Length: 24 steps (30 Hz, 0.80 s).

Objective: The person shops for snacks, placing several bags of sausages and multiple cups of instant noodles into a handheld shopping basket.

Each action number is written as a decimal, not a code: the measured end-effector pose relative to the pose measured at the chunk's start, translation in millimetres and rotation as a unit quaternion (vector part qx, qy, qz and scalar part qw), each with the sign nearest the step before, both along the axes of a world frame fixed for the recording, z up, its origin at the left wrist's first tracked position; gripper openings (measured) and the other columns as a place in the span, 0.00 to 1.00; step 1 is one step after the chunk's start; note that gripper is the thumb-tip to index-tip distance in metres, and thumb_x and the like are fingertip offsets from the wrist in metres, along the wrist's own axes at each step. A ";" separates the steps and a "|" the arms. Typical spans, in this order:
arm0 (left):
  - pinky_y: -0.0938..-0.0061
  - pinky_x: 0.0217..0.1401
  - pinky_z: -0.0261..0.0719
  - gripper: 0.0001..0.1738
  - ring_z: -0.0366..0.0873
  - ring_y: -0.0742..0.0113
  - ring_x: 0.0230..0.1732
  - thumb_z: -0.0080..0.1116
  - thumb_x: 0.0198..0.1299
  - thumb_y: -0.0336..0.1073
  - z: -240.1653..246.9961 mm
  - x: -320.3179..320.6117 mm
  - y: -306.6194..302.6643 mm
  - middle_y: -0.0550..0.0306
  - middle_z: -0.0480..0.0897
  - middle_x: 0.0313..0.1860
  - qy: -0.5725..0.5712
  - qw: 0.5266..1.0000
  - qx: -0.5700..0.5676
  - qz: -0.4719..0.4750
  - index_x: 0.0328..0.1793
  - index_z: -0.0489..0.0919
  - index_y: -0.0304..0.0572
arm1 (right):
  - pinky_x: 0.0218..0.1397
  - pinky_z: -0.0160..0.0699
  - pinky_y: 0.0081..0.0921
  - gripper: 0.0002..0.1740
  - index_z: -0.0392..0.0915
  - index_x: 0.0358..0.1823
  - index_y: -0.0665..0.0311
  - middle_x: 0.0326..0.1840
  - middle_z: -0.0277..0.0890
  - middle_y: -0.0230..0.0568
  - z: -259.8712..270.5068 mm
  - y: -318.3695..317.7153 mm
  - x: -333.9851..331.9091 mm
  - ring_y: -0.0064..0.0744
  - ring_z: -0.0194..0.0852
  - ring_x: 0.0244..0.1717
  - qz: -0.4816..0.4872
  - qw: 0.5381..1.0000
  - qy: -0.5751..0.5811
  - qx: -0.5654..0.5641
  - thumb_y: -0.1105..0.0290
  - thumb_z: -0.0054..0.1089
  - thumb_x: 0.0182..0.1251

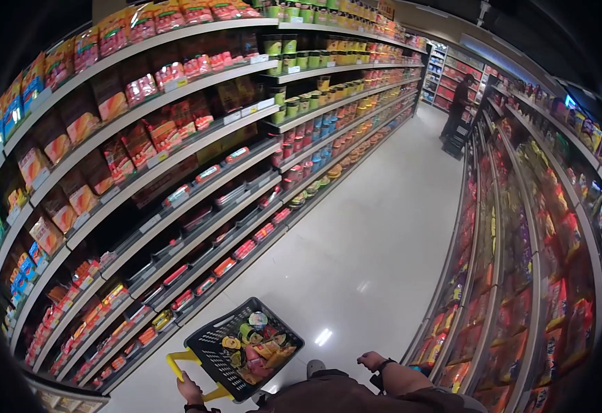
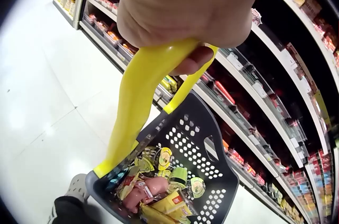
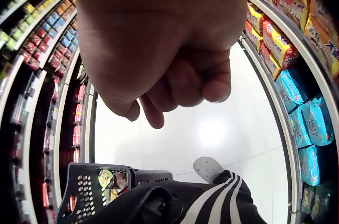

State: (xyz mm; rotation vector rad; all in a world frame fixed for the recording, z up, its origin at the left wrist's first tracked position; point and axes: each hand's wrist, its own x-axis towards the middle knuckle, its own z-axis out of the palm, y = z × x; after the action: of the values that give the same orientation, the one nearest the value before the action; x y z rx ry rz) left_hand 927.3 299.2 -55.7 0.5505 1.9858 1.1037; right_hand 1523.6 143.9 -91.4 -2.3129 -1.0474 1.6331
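The left hand (image 1: 190,391) grips the yellow handle (image 1: 177,359) of a black basket (image 1: 208,346). In the left wrist view that hand (image 2: 185,17) is curled round the handle (image 2: 139,89), with the basket (image 2: 198,129) hanging or standing below; which one cannot be told. Packets, round cups and a pink package (image 2: 145,191) lie inside it. The right hand (image 1: 371,360) is held out over the floor beside the body, touching nothing. In the right wrist view its fingers (image 3: 183,84) hang loosely curled and hold nothing.
Tall shelves (image 1: 170,89) of packaged goods line the left, and more shelves (image 1: 521,227) with bright bags run along the right. White floor (image 1: 356,227) lies between them. Farther down the aisle a person in dark clothes (image 1: 459,107) stands by dark stacked crates (image 1: 458,140).
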 end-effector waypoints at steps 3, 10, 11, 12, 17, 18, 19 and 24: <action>0.76 0.04 0.57 0.17 0.57 0.73 0.05 0.43 0.65 0.50 2.0 38.0 10.5 0.65 0.59 0.10 -0.002 1.000 0.018 0.006 0.35 0.64 0.44 | 0.21 0.73 0.27 0.21 0.78 0.42 0.65 0.24 0.70 0.37 -1.5 -7.0 31.7 0.28 0.68 0.19 -0.027 0.999 -0.001 -0.026 0.55 0.52 0.57; 0.75 0.05 0.61 0.18 0.60 0.71 0.07 0.42 0.65 0.51 -2.1 125.1 44.2 0.63 0.61 0.12 -0.026 0.999 0.018 -0.021 0.37 0.64 0.43 | 0.24 0.78 0.29 0.20 0.78 0.41 0.65 0.24 0.70 0.36 10.0 -19.8 91.4 0.28 0.69 0.20 -0.077 0.996 -0.001 -0.038 0.56 0.52 0.57; 0.74 0.05 0.61 0.18 0.60 0.71 0.07 0.42 0.65 0.51 -0.6 140.0 49.4 0.63 0.60 0.12 -0.019 0.999 0.021 -0.024 0.38 0.64 0.43 | 0.24 0.78 0.29 0.20 0.78 0.42 0.65 0.24 0.70 0.36 4.7 -23.6 99.2 0.28 0.69 0.20 -0.079 0.996 -0.005 -0.027 0.56 0.52 0.57; 0.74 0.05 0.61 0.18 0.59 0.70 0.06 0.42 0.65 0.51 1.1 154.6 55.2 0.63 0.60 0.12 -0.012 0.999 0.025 -0.028 0.38 0.64 0.43 | 0.24 0.78 0.30 0.20 0.78 0.42 0.65 0.24 0.70 0.36 3.6 -26.7 104.9 0.28 0.69 0.20 -0.081 0.997 -0.009 -0.016 0.56 0.52 0.57; 0.74 0.06 0.63 0.18 0.62 0.69 0.08 0.42 0.65 0.50 9.9 216.5 82.3 0.60 0.63 0.16 -0.052 0.998 0.024 -0.037 0.41 0.63 0.42 | 0.24 0.78 0.29 0.20 0.79 0.42 0.64 0.24 0.70 0.36 23.3 -50.0 100.7 0.28 0.70 0.21 -0.157 0.987 0.012 -0.013 0.56 0.52 0.57; 0.74 0.07 0.63 0.18 0.62 0.69 0.09 0.41 0.65 0.50 10.9 227.8 87.6 0.59 0.64 0.17 -0.065 0.997 0.030 -0.039 0.41 0.63 0.42 | 0.23 0.78 0.29 0.20 0.79 0.42 0.64 0.24 0.71 0.36 27.4 -55.4 99.1 0.28 0.71 0.21 -0.182 0.983 0.019 -0.014 0.56 0.52 0.57; 0.74 0.08 0.64 0.18 0.63 0.68 0.09 0.41 0.65 0.50 11.9 238.8 92.4 0.60 0.64 0.18 -0.061 0.997 0.022 -0.049 0.43 0.63 0.40 | 0.23 0.78 0.29 0.20 0.79 0.42 0.64 0.25 0.72 0.37 13.0 -66.6 100.7 0.28 0.71 0.21 -0.182 0.983 0.021 -0.008 0.56 0.52 0.57; 0.73 0.08 0.65 0.19 0.63 0.67 0.09 0.41 0.65 0.49 7.4 300.2 120.8 0.58 0.65 0.19 -0.100 0.992 0.037 -0.066 0.46 0.63 0.39 | 0.22 0.76 0.27 0.18 0.79 0.41 0.63 0.22 0.72 0.36 -12.6 -119.0 94.3 0.28 0.73 0.19 -0.123 0.992 0.004 -0.011 0.57 0.53 0.59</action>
State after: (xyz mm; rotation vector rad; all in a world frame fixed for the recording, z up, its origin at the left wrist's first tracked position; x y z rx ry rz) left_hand 1227.5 420.0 -48.4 0.5770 1.7186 1.1085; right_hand 1617.9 24.8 -104.0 -2.3369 -0.7124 1.5641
